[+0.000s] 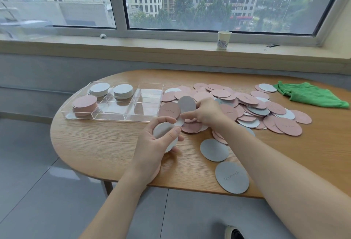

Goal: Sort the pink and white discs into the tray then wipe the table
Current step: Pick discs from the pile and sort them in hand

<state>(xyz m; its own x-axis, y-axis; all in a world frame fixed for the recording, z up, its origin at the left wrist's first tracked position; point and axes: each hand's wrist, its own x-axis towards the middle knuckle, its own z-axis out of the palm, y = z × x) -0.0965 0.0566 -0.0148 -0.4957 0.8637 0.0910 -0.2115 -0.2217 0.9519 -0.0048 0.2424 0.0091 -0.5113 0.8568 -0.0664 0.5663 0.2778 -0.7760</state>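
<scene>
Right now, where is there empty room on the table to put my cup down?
There's bare wood on the table in front of the clear tray, beside the left hand. There's also a strip along the far edge behind the pile of discs. The middle and right are crowded with discs, with the green cloth in the far right corner.

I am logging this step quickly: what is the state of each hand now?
Left hand: grips a small stack of white discs.
Right hand: pinches a white disc at the pile's edge.
</scene>
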